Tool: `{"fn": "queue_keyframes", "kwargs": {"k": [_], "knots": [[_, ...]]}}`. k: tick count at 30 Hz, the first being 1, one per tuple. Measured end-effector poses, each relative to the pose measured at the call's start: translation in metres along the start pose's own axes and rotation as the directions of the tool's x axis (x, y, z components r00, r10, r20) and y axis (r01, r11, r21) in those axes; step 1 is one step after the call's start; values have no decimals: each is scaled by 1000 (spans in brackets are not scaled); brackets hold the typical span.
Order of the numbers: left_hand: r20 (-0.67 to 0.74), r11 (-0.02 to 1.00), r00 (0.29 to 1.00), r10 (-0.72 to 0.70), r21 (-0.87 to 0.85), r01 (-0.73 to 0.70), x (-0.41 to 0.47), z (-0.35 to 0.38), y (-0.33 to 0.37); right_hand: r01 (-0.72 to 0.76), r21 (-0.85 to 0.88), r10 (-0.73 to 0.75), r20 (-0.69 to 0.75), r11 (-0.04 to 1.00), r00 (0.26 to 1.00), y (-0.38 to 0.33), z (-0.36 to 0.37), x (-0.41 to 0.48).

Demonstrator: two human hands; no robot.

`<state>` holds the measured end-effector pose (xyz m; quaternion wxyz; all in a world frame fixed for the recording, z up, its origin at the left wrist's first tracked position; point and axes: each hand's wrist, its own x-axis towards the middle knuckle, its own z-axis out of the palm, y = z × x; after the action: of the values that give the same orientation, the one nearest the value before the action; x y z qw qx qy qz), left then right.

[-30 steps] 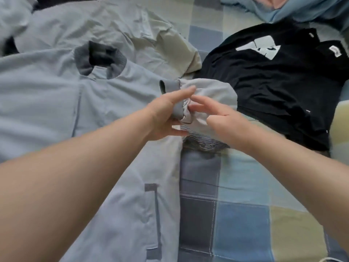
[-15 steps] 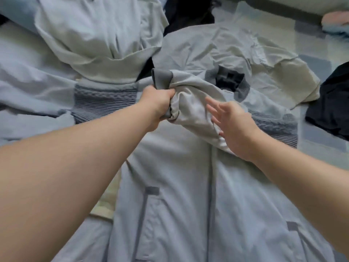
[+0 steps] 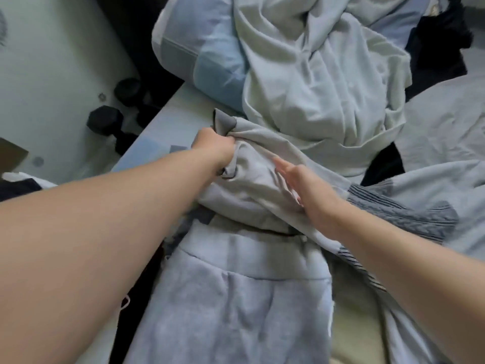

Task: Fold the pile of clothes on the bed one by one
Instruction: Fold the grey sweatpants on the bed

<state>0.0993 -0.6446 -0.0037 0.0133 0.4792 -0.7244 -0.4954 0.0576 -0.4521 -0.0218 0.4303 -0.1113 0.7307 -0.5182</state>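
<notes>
The left grip (image 3: 214,147) is closed in a fist round the bunched sleeve (image 3: 252,166) of the pale grey jacket (image 3: 433,185). It holds just short of the darker cuff (image 3: 223,123), which sticks up past the knuckles; the fingertips are buried in the folds. The right grip (image 3: 311,191) lies just beside it on the same sleeve, fingers straight and together, flat on the cloth and holding nothing. The sleeve crosses the bed over a grey fleece garment (image 3: 236,311) (a broad waistband shows, the rest is cut off below). The jacket's cable-knit panel (image 3: 404,214) and body run out of view at the right. Beyond the sleeve a crumpled pale garment (image 3: 315,88) rests against a blue checked pillow (image 3: 199,56), and black clothing (image 3: 383,164) is mostly hidden beneath it. Dumbbells (image 3: 105,119) sit on the floor to the left.
</notes>
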Motion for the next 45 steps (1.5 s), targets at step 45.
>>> {"fn": "queue_keyframes", "kwargs": {"k": [45], "knots": [[431,598,856,285,618,-510,-86,318,57,-314,-834,-185,-433,454,882,154,-322,-85]]}}
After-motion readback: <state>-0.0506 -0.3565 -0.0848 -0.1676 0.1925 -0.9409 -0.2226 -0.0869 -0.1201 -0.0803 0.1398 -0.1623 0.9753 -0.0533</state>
